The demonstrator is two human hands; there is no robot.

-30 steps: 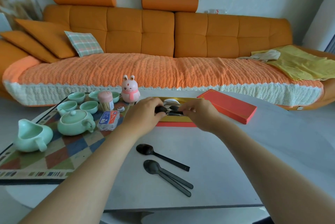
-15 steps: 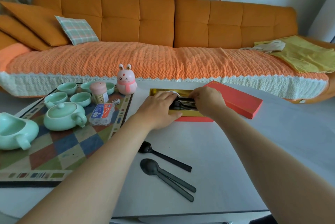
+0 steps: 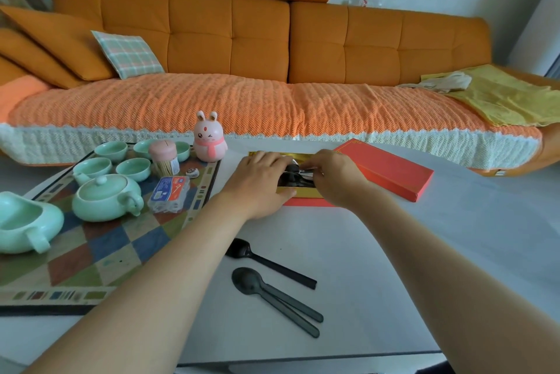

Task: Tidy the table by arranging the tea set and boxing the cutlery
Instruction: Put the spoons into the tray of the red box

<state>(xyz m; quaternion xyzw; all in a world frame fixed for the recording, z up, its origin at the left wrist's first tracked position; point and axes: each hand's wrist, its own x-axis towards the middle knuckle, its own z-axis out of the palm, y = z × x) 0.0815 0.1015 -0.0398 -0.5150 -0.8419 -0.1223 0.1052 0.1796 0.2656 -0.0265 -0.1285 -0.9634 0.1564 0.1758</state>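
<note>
An open cutlery box [image 3: 303,192] with a gold lining and a red base lies at the table's far middle. Dark spoons [image 3: 295,176] lie inside it. My left hand [image 3: 260,181] lies over the box's left part with its fingers stretched onto the spoons. The fingertips of my right hand [image 3: 335,176] pinch the cutlery in the box from the right. The red lid [image 3: 391,169] lies just right of the box. One black spoon [image 3: 268,263] and a pair of dark spoons [image 3: 275,301] lie loose nearer to me. A green teapot [image 3: 104,196], a pitcher [image 3: 21,222] and several cups [image 3: 110,151] stand on the checkered mat [image 3: 91,255].
A pink bunny figure [image 3: 209,140], a toothpick jar [image 3: 163,158] and a small blue-and-red packet [image 3: 169,192] sit at the mat's far right. An orange sofa [image 3: 272,107] runs behind the table. The table's near edge [image 3: 303,357] is close below the loose spoons.
Both hands have stayed at the box. My left hand has slid further over the spoons, and my right hand's fingers have closed in on the cutlery.
</note>
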